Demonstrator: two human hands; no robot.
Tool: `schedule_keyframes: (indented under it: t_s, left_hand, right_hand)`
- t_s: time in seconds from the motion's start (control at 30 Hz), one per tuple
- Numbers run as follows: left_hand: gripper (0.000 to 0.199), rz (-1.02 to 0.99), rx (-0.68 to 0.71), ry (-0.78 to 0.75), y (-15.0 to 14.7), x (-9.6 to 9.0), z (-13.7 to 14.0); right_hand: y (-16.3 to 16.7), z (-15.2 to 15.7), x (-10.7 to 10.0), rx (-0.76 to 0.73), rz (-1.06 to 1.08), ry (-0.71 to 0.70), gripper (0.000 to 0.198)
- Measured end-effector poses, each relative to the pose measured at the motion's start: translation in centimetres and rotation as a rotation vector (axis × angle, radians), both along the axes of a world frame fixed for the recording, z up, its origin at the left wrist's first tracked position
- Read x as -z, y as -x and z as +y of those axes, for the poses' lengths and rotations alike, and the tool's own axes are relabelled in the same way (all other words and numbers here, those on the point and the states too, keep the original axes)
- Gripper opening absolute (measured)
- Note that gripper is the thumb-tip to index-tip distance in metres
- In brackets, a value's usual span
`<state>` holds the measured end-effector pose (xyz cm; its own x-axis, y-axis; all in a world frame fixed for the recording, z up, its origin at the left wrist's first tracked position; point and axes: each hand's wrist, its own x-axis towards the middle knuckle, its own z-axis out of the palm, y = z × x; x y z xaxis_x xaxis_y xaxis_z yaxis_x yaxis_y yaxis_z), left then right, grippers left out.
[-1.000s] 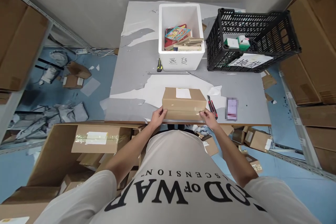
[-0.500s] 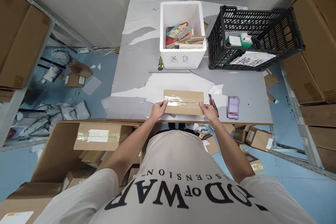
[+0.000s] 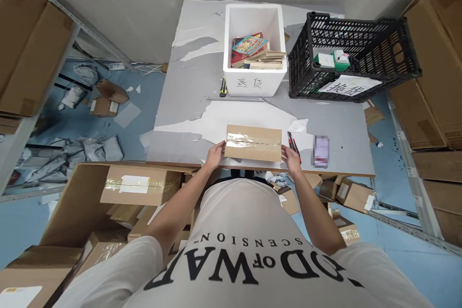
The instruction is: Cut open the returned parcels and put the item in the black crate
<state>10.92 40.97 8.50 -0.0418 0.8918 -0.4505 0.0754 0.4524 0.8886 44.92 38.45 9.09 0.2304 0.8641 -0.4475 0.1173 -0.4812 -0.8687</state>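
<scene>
A flat brown cardboard box (image 3: 254, 143), with shiny tape along its middle seam, is at the front of the table. My left hand (image 3: 215, 154) grips its left end, fingers at the side. At the opposite end my right hand (image 3: 290, 158) holds the box the same way. The undersides of the fingers are hidden. Just right of the box, close to my right hand, lies a red and black utility knife (image 3: 294, 144). Farther right is a phone (image 3: 321, 151) with a blurred screen.
Behind the box stand a white foam box (image 3: 255, 82) of books and a black plastic crate (image 3: 355, 67) holding small green-white boxes. A yellow-black cutter (image 3: 223, 87) lies beside the foam box. Below left, a large carton (image 3: 83, 173) contains taped parcels. Torn white paper covers part of the table (image 3: 176, 106).
My thumbs have shifted from the top of the cardboard box to its ends, and both hands sit slightly farther outward. The box is turned a little. The view has shifted slightly.
</scene>
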Motion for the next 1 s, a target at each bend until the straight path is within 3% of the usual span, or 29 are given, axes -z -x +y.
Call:
schedule_keyframes:
  t_s: [0.1, 0.2, 0.33, 0.47, 0.6, 0.73, 0.87, 1.0]
  left_hand:
    - [0.077, -0.094, 0.058, -0.027, 0.6, 1.6, -1.6]
    - [0.072, -0.074, 0.163, -0.077, 0.4, 2.6, -2.7]
    - [0.056, -0.001, 0.178, -0.110, -0.5, 2.8, -2.9]
    - [0.055, 0.095, 0.201, -0.166, -0.6, 1.3, -2.2]
    - [0.052, 0.339, 0.193, -0.188, -0.7, -1.4, -0.9]
    - [0.054, 0.617, 0.178, -0.163, -1.7, -3.3, 1.7]
    - [0.055, 0.728, 0.195, -0.111, -2.6, -3.7, 4.2]
    - [0.047, 0.700, 0.226, -0.063, -2.4, -3.4, 5.2]
  right_hand:
    - [-0.9, -1.5, 2.2, -0.079, -0.094, -0.036, 0.061]
    - [-0.5, -2.7, 3.3, -0.211, -0.135, -0.065, 0.067]
    - [1.0, -2.8, 3.6, -0.273, -0.205, -0.119, 0.043]
    - [1.2, -2.0, 2.4, -0.269, -0.230, -0.146, 0.035]
    - [0.5, -0.1, 0.0, -0.295, -0.389, -0.214, 0.045]
    - [0.3, 2.4, -1.8, -0.382, -0.600, -0.167, 0.058]
    - [0.4, 4.3, -2.2, -0.415, -0.660, -0.045, 0.061]
    - [0.5, 5.3, -1.9, -0.387, -0.615, 0.000, 0.063]
